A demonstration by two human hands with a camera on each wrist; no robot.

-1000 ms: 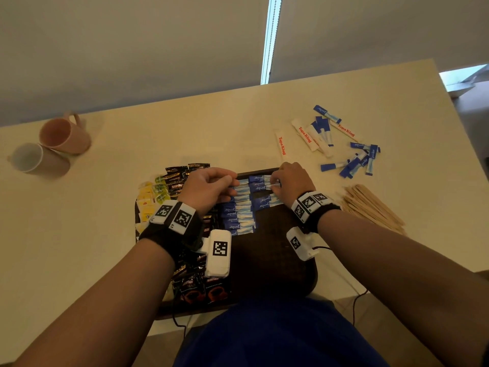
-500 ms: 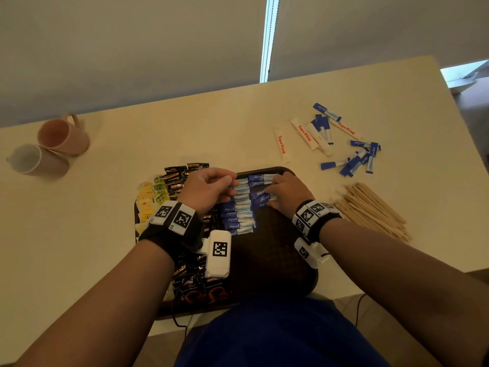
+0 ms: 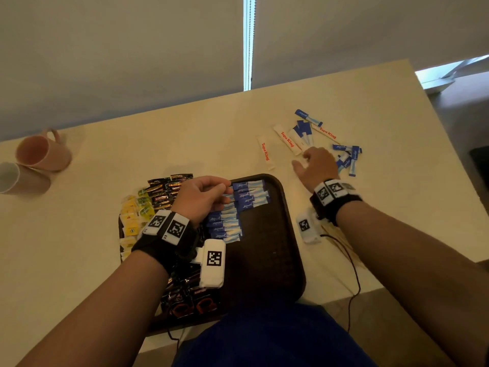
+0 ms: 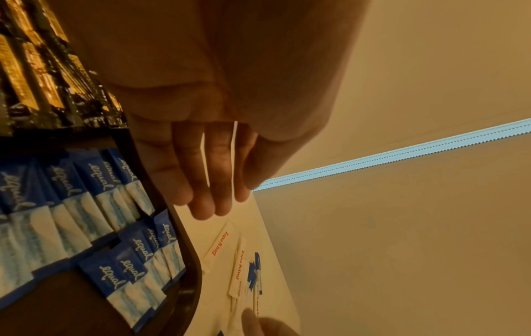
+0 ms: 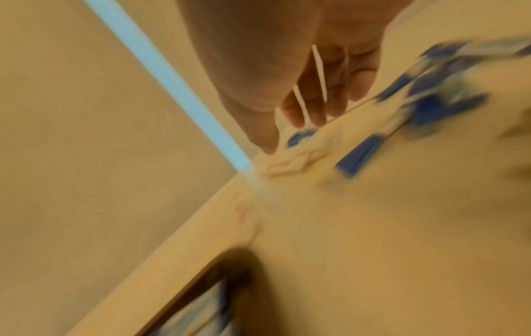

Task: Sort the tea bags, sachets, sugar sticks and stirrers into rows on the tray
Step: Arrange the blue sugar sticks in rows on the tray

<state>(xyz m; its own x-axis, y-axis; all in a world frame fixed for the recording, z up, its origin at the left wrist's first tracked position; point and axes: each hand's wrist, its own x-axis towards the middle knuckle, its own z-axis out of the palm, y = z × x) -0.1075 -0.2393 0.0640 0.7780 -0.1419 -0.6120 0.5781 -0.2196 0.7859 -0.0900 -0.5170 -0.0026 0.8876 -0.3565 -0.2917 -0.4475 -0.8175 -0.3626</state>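
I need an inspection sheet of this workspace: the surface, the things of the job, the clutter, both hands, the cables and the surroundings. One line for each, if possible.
Surface: beige table, with a dark brown tray at its near edge.
Job's things: blue sachets in rows on the tray, dark sachets and yellow tea bags at its left; loose blue sachets, white sugar sticks and wooden stirrers on the table.
Clutter: two mugs lying on their sides at far left.
Grippers: left hand rests over the blue rows, empty; right hand open, reaching to the loose sticks.
Cables: a black cable from the right wrist hangs over the table edge.
Surroundings: grey window blinds behind the table.
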